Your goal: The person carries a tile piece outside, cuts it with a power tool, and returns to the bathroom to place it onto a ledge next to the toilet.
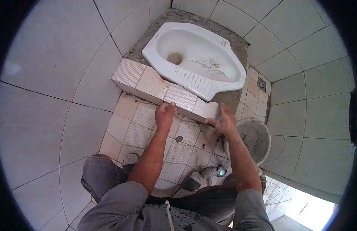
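A row of small, textured white tiles tops the raised ledge in front of a white squat toilet (188,77). At the right end of that row is a tile (206,109), with my right hand (224,121) gripping its corner, thumb at the front and fingers over the end. My left hand (164,114) is closed, its fingertips against the front edge of the ledge below the neighbouring tile (180,97). Whether anything lies between those left fingers is hidden. Further left are a beige tile (152,82) and another patterned tile (129,72).
Beside my right forearm stands a bucket (268,140) of grey mortar. A flashlight-like object (221,171) and a small grey lump (179,139) lie on the tiled floor (138,134). A floor drain (261,84) is at the right. Tiled walls close in on both sides.
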`<action>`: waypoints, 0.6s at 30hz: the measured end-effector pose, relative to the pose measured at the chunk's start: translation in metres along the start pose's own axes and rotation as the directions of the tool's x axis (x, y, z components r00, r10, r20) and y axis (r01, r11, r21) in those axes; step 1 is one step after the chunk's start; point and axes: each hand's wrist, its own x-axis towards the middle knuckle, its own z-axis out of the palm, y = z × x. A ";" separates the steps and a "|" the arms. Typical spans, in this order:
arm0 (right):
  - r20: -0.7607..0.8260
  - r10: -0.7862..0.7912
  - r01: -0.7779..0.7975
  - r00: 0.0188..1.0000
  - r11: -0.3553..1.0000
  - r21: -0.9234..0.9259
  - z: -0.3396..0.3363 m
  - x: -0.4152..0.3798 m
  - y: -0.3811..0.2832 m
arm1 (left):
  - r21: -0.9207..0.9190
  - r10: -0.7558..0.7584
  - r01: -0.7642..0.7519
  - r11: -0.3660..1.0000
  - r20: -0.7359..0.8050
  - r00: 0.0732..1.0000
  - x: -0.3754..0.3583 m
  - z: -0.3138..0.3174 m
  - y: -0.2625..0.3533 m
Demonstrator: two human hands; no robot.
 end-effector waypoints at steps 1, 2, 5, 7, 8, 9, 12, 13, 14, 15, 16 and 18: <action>0.002 0.000 0.000 1.000 1.000 0.002 0.001 0.000 -0.001 | 0.002 -0.001 0.001 1.000 -0.001 1.000 0.001 0.000 -0.001; 0.007 0.023 -0.023 1.000 1.000 -0.012 0.001 0.000 -0.002 | 0.014 0.005 -0.005 1.000 -0.005 1.000 0.002 0.000 -0.003; 0.019 0.036 -0.036 0.999 0.999 -0.002 -0.004 -0.001 -0.003 | 0.043 0.023 -0.022 0.999 -0.014 1.000 0.002 0.000 -0.004; 0.029 0.025 -0.026 0.999 0.999 0.027 -0.004 0.000 -0.003 | 0.065 0.036 -0.035 0.997 -0.019 0.999 0.002 -0.001 -0.004; 0.014 0.019 -0.019 1.000 1.000 0.010 -0.002 0.000 -0.002 | 0.044 -0.023 0.024 0.999 -0.014 1.000 0.002 -0.002 -0.004; 0.000 0.013 -0.013 1.000 1.000 -0.008 0.000 0.000 -0.001 | 0.023 -0.083 0.083 0.996 -0.007 0.997 0.002 -0.002 -0.005; 0.017 0.034 -0.034 0.999 0.999 0.003 0.002 0.000 0.001 | 0.039 -0.059 0.059 0.997 0.005 0.998 0.000 -0.002 -0.001; 0.017 0.037 -0.037 0.999 0.999 0.007 -0.001 0.001 -0.002 | 0.044 -0.059 0.059 0.997 0.008 0.998 0.002 -0.003 -0.002; 0.044 0.066 -0.067 0.997 0.998 0.015 -0.005 0.002 -0.005 | 0.040 -0.067 0.066 0.997 0.010 0.998 0.004 -0.004 -0.002; 0.071 0.106 -0.108 0.992 0.994 0.028 -0.006 0.000 -0.008 | 0.043 -0.078 0.077 0.996 0.021 0.997 0.005 -0.005 -0.003; 0.065 0.132 -0.135 0.989 0.990 0.044 -0.004 -0.002 -0.007 | 0.063 -0.082 0.079 0.995 0.047 0.996 0.006 -0.006 -0.005; 0.009 0.048 -0.048 0.999 0.999 0.026 -0.001 -0.003 -0.002 | -0.005 -0.058 0.058 0.998 0.035 0.998 0.008 -0.006 -0.009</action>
